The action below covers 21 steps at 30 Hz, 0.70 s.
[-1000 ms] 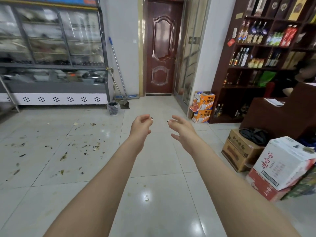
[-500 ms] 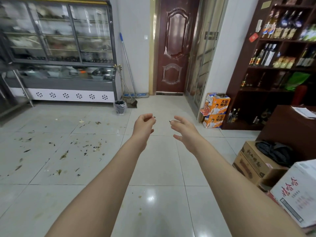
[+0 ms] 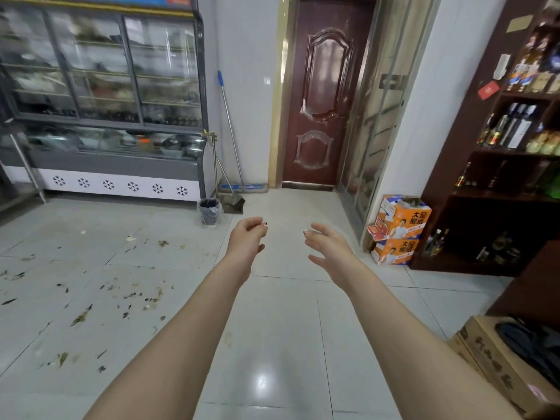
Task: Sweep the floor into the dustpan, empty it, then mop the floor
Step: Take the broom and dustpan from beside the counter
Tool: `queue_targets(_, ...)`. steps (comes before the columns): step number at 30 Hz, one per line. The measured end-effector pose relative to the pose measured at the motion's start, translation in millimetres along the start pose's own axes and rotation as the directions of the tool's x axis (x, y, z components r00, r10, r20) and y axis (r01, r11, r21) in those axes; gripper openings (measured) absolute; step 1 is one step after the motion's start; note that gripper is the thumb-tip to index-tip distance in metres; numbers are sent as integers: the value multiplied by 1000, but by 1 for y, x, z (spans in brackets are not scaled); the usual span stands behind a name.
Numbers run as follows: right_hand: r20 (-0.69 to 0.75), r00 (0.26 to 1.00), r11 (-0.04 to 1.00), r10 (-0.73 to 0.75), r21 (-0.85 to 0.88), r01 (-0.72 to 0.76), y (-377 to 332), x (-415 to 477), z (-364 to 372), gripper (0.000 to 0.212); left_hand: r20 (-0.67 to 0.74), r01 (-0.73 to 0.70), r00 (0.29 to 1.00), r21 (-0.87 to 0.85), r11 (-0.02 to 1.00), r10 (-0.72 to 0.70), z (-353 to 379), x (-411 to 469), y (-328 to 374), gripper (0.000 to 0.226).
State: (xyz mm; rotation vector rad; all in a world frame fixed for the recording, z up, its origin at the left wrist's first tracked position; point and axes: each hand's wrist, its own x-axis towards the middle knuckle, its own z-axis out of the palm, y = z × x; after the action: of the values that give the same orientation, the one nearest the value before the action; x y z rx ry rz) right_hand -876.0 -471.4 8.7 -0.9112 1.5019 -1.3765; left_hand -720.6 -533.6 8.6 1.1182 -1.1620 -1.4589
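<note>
Dustpan (image 3: 234,203) stands on the floor (image 3: 278,344) at the far wall, just beside the right end of the glass display cooler (image 3: 106,95), and its long handle goes up along the cooler's corner. A second thin handle leans there with it, and I cannot tell what is at its lower end. Touching or nearly touching the dustpan on its left is a small bin (image 3: 209,211) with a black bag inside. The mop (image 3: 230,128) leans on the white wall behind them, its blue-tipped handle tilted to the left and its flat head lying on the floor before the brown door (image 3: 321,110). I see dry leaves and scraps (image 3: 130,295) spread over the pale tiles on the left half of the floor, well apart from the dustpan. My two arms reach forward over the clean tiles in the middle. The left grip (image 3: 247,237) has its fingers loosely curled, with the thumb near the fingertips, and it holds nothing. The right grip (image 3: 327,247) is wider, fingers spread and a little bent, also with nothing in it. Both are in the air, near each other but not touching. At right are two stacked orange boxes (image 3: 400,228), a dark shelf with bottles (image 3: 509,131), and a cardboard box (image 3: 497,368).
</note>
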Motion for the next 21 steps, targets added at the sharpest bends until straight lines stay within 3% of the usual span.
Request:
queue_targets(13, 71, 997, 998, 20, 57, -24, -12, 219, -35, 47, -55, 6, 998, 7, 1000, -6, 77, 191, -4, 31)
queue_targets(21, 126, 991, 997, 44, 63, -52, -23, 402, -88, 46, -148, 14, 989, 22, 1000, -11, 170, 341, -9, 37)
